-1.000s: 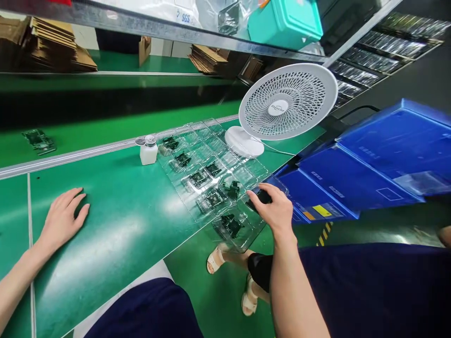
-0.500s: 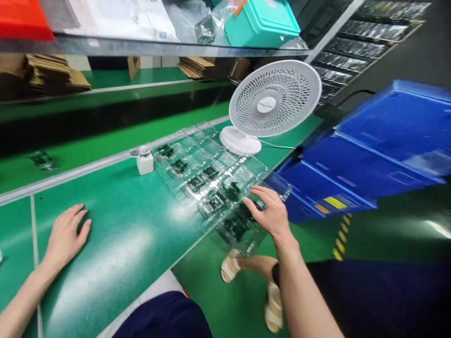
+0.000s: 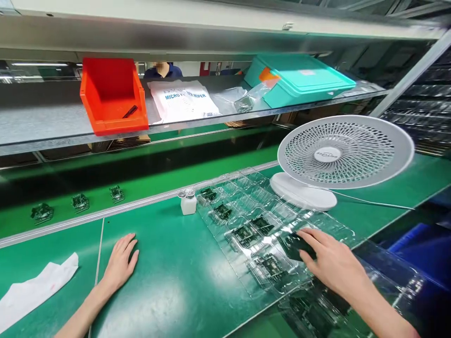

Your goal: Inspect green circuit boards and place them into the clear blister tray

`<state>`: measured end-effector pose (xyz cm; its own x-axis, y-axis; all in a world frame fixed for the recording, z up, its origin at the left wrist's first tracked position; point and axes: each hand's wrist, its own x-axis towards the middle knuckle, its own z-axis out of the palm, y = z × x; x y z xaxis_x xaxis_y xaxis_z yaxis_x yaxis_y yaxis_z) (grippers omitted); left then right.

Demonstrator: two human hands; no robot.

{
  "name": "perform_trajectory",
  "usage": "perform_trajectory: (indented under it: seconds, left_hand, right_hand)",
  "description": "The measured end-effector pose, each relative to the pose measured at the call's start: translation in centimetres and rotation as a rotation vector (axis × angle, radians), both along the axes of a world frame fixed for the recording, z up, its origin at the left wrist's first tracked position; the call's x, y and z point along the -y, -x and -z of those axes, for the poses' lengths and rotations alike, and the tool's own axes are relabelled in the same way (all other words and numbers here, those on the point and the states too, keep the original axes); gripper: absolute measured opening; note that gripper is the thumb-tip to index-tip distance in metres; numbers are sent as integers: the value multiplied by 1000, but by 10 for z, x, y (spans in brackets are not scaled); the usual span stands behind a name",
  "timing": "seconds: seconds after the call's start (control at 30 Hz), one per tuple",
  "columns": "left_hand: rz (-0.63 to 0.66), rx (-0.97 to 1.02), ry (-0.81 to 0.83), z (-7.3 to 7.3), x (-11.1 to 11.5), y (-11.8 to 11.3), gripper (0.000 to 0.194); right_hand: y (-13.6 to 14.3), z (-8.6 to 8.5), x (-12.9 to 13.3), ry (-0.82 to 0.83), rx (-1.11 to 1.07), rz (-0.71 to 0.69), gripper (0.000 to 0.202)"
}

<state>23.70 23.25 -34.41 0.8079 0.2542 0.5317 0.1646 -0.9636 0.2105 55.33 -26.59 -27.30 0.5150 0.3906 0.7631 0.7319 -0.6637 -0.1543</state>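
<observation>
Nearest us, at the edge of the smooth green tabletop [image 3: 165, 263], a transparent plastic tray [image 3: 387, 270] holds dark boards [image 3: 315, 312] too blurred to count; beyond it, our right hand [image 3: 333, 258] pinches a flat dark green circuit board [image 3: 291, 245] between thumb and fingers, over a wide transparent tray with moulded pockets [image 3: 281, 212] — whether the board touches a pocket, we cannot tell. We would do well to grip it only by its edges and keep it off its neighbours, while our left hand [image 3: 121, 260], palm down with fingers loosely spread, could steady the tray. At least five green boards [image 3: 244, 235] sit in that wide tray; by its far left corner stands a small white square bottle [image 3: 188, 205]. Farther off, an open red plastic bin [image 3: 102, 126] holds a slim black object [image 3: 130, 111] — and the teal lidded plastic box [image 3: 317, 87] hides its contents
</observation>
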Motion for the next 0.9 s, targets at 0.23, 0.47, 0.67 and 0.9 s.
perform_trajectory:
  seconds: [0.23,0.47,0.67,0.9]
  left_hand:
    - [70,-13,-99,-2,-7,15,40]
    - [78,13,-161,-8,-6,12,38]
    - [-37,-36,-117,-23,6,4,33]
    - [-74,-112,-37,-27,7,-1,31]
  right_hand:
    - [39,-37,2,574,-213,1,49]
    - [54,-61,-15,709,-204,20,46]
    - [31,-67,-60,444,51,-444,36]
    - [82,-106,-234,545,-37,-803,25]
